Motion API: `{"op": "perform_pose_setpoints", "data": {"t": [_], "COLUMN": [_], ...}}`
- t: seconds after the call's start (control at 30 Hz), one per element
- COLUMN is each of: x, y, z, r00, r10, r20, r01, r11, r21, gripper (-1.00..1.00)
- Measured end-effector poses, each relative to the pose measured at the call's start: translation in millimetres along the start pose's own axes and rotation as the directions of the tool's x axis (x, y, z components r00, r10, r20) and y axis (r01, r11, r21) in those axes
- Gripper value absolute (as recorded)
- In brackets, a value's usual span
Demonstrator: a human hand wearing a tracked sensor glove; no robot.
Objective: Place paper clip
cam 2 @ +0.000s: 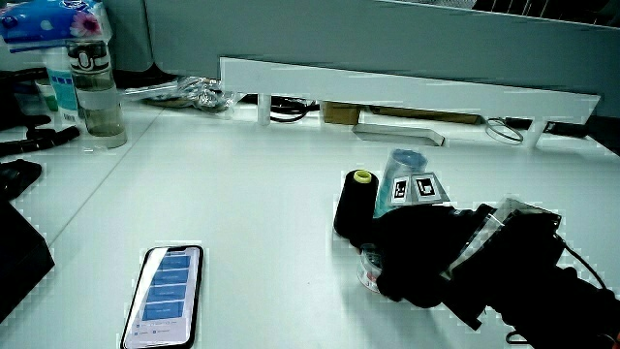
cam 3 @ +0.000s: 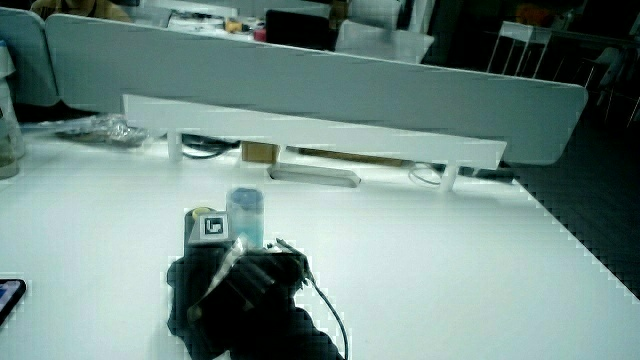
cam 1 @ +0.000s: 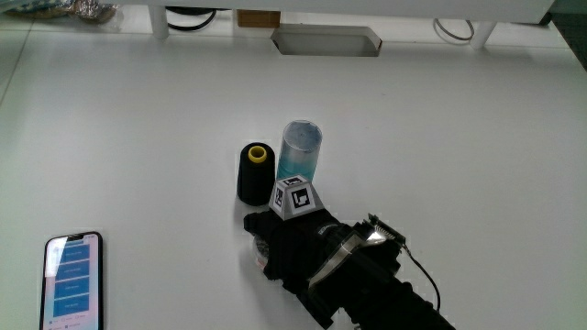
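Note:
The gloved hand (cam 1: 286,246) rests on the table, just nearer to the person than a black thread spool with a yellow core (cam 1: 256,171) and a clear blue tumbler (cam 1: 300,150). Its fingers curl down over a small clear object (cam 1: 260,249) that touches the table. In a side view the hand (cam 2: 417,254) covers most of that clear object (cam 2: 367,269), close to the spool (cam 2: 355,204) and the tumbler (cam 2: 402,163). In a side view the hand (cam 3: 232,285) hides the spool's lower part, and the tumbler (cam 3: 245,214) stands just past the cube. No paper clip shows.
A phone (cam 1: 73,280) with a lit screen lies at the table's near edge, also in a side view (cam 2: 167,294). A water bottle (cam 2: 95,85) stands near the partition. A rectangular cable slot (cam 1: 326,40) sits in the table by the partition.

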Motion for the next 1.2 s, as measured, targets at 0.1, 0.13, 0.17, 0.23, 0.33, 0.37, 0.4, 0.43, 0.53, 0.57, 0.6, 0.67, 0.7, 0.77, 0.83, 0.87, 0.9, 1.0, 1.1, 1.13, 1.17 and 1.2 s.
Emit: {"op": "perform_pose_setpoints", "data": {"t": [0.1,0.13,0.17,0.23,0.33,0.37,0.4,0.43,0.53,0.57,0.6,0.67,0.7,0.77,0.83,0.87,0.9,1.0,1.1,1.13,1.17,1.2], "x": [-0.7,-2.3,-2.1,-3.6,-7.1,-7.2,-7.1,-8.2,-8.3,-7.7,-7.6,-6.3,-5.6,-3.8,-2.7,-1.8,0.2,1.1,6.1,9.0,3.0,4.8], "y": [7.0,8.5,12.3,11.7,12.7,11.2,12.2,11.7,12.0,11.3,11.2,14.8,15.4,17.7,18.1,17.4,16.3,2.0,-18.2,-24.4,-43.0,-48.0], "z": [-7.5,-9.4,-12.9,-14.5,-15.6,-15.0,-15.4,-14.4,-13.2,-12.7,-12.8,-15.1,-15.7,-17.8,-19.5,-20.0,-20.3,-19.6,-22.4,-23.6,-18.5,-20.7], "r00": [0.999,0.999,0.999,0.998,0.995,0.996,0.996,0.996,0.995,0.99,0.993,0.991,0.995,0.993,0.994,0.997,0.995,0.997,0.997,0.992,0.998,0.997], "r10": [-0.041,-0.026,-0.036,-0.044,-0.068,-0.063,-0.064,-0.062,-0.063,-0.092,-0.08,-0.088,-0.066,-0.08,-0.07,-0.05,-0.075,-0.04,-0.066,-0.112,-0.033,-0.046], "r20": [0.029,0.038,0.039,0.038,0.078,0.061,0.056,0.067,0.083,0.103,0.09,0.099,0.074,0.09,0.081,0.066,0.068,0.062,0.038,0.055,0.061,0.058], "r01": [0.041,0.026,0.037,0.045,0.07,0.064,0.066,0.063,0.066,0.096,0.083,0.094,0.073,0.089,0.08,0.059,0.083,0.048,0.068,0.11,0.026,0.04], "r11": [0.9991,0.9996,0.9989,0.9986,0.997,0.9977,0.9971,0.9978,0.9972,0.995,0.996,0.9937,0.9934,0.9906,0.9881,0.9871,0.9882,0.9892,0.9946,0.9932,0.9944,0.9927], "r21": [-0.009,-0.014,-0.028,-0.027,-0.032,-0.023,-0.038,-0.017,-0.036,-0.028,-0.034,-0.06,-0.088,-0.104,-0.131,-0.149,-0.129,-0.139,-0.079,0.038,0.102,0.114], "gripper": [0.0,0.0,0.0,0.0,0.0,0.0,0.0,0.0,-0.15,-0.2,-0.25,-0.35,-0.4,-0.5,-0.6,-0.65,-0.7,-0.85,-1.0,-1.0,-1.0,-1.0]}}
